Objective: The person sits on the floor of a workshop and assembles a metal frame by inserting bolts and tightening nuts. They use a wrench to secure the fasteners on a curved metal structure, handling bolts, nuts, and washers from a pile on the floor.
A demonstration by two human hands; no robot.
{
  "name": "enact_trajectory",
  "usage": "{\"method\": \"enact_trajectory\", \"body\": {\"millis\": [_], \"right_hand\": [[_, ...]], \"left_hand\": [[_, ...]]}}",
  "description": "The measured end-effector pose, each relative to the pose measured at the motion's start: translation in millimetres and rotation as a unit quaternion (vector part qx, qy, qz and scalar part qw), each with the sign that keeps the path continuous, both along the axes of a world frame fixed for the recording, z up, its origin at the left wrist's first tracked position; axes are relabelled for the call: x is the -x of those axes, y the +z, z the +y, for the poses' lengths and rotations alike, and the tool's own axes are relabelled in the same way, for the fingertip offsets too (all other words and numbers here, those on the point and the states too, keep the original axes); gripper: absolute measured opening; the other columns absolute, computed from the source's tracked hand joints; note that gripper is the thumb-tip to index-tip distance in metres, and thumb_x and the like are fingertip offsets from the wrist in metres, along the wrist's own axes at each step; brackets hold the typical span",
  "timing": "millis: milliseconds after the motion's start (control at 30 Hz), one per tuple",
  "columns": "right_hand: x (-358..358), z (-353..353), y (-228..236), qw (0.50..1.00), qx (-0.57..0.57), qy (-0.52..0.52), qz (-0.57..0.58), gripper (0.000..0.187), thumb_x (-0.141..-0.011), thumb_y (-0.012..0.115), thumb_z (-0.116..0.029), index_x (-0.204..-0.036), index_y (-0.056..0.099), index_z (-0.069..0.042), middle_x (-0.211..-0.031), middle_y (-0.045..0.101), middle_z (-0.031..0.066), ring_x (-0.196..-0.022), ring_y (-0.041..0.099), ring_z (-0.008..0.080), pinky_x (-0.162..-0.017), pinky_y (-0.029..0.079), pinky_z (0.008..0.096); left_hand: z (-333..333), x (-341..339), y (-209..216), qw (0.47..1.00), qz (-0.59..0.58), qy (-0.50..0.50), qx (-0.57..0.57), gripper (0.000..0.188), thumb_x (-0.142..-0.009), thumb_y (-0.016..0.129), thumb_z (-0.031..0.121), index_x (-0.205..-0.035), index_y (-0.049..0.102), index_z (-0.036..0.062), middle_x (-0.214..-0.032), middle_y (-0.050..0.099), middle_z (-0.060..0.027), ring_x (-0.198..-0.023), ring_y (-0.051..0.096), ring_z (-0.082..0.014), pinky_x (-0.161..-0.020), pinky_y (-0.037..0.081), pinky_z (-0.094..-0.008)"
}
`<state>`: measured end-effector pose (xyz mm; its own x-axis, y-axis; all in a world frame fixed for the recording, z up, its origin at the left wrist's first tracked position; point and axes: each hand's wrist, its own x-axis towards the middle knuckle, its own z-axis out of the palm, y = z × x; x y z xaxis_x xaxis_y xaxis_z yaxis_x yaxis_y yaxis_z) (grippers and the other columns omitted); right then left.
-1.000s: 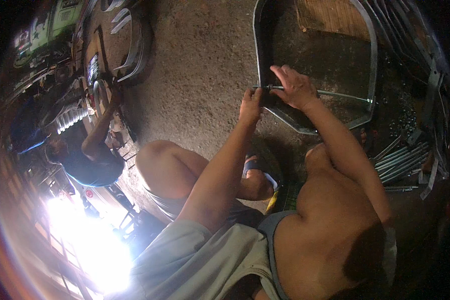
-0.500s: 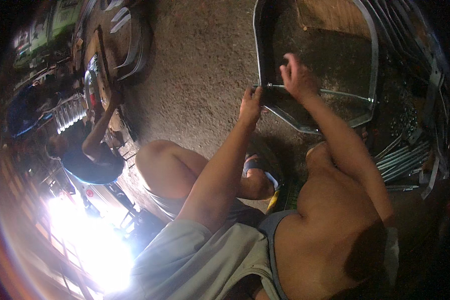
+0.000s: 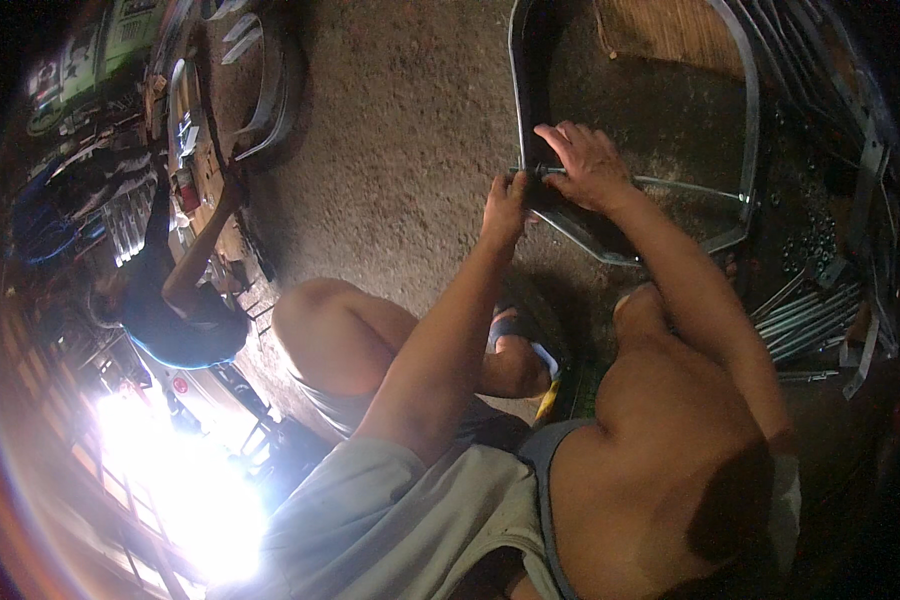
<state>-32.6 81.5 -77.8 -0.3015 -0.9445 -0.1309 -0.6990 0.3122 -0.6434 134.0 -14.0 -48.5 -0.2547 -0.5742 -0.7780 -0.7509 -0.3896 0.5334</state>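
Note:
A bent metal frame [image 3: 753, 110] with a rounded outline stands in front of me, crossed by a thin threaded rod [image 3: 685, 187] that is fixed at its right side. My left hand [image 3: 506, 208] is closed on the frame's left edge, beside the rod's left end. Just to the right of it, my right hand [image 3: 592, 172] has its fingers apart, the index finger stretched toward the left. Its thumb reaches the rod's left end, where a nut showed earlier; the hand now covers much of that spot.
Small nuts [image 3: 808, 243] lie scattered at the right, above a bundle of metal rods [image 3: 808, 322]. Bent metal strips [image 3: 805, 60] line the far right. A wooden board [image 3: 670, 38] lies at the far side. At the left a co-worker [image 3: 185, 315] bends over work, near curved metal strips [image 3: 265, 95].
My right hand has come down and left to the rod's left end, its fingers spreading. My left hand stays on the frame. The co-worker's arms have shifted slightly.

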Motion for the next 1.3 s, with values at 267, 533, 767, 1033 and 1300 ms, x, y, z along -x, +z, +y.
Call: {"method": "enact_trajectory", "body": {"millis": [267,533,767,1033,1300], "right_hand": [[2,-4,2,0.999,0.031,-0.019,0.013,0.064,-0.09,0.069,-0.036,-0.145,0.042,-0.016,-0.13,0.056,0.017,-0.12,0.057,0.0374,-0.097,0.048,0.0489],[11,-5,-13,0.986,-0.008,-0.119,-0.115,0.075,-0.086,0.073,-0.044,-0.148,0.041,-0.015,-0.139,0.052,0.0139,-0.129,0.051,0.0322,-0.1,0.048,0.0453],[0,-6,8,0.999,-0.021,0.016,0.029,0.074,-0.087,0.071,-0.046,-0.147,0.041,-0.014,-0.137,0.053,0.0151,-0.129,0.052,0.0334,-0.101,0.048,0.0457],[4,-6,15,0.999,-0.035,-0.012,-0.008,0.073,-0.088,0.07,-0.048,-0.146,0.042,-0.014,-0.134,0.054,0.016,-0.12,0.058,0.0356,-0.097,0.05,0.0478],[0,-6,-21,0.99,0.05,-0.131,-0.03,0.069,-0.086,0.071,-0.051,-0.138,0.05,-0.012,-0.13,0.057,0.0162,-0.11,0.064,0.0333,-0.09,0.053,0.0471]], "left_hand": [[-3,-5,-8,1.0,0.005,0.002,-0.002,0.049,-0.102,0.051,0.051,-0.129,0.052,0.0098,-0.1,0.069,-0.01,-0.07,0.067,-0.0206,-0.058,0.05,-0.0367],[-2,-1,-6,0.999,0.001,0.03,-0.016,0.048,-0.101,0.057,0.044,-0.125,0.054,0.0022,-0.106,0.067,-0.0167,-0.082,0.069,-0.0229,-0.062,0.056,-0.0342],[-4,-16,-29,0.997,0.064,0.039,0.0,0.048,-0.101,0.054,0.05,-0.127,0.053,0.0095,-0.098,0.07,-0.0097,-0.071,0.068,-0.0185,-0.057,0.047,-0.034],[-4,-8,-11,0.999,0.023,0.019,-0.016,0.044,-0.102,0.053,0.049,-0.122,0.053,0.0095,-0.093,0.069,-0.0081,-0.064,0.067,-0.0176,-0.053,0.046,-0.0322],[-3,-6,-12,0.999,0.024,0.014,-0.021,0.045,-0.102,0.054,0.048,-0.123,0.052,0.0083,-0.093,0.068,-0.0098,-0.064,0.068,-0.0191,-0.048,0.048,-0.0308]]}}
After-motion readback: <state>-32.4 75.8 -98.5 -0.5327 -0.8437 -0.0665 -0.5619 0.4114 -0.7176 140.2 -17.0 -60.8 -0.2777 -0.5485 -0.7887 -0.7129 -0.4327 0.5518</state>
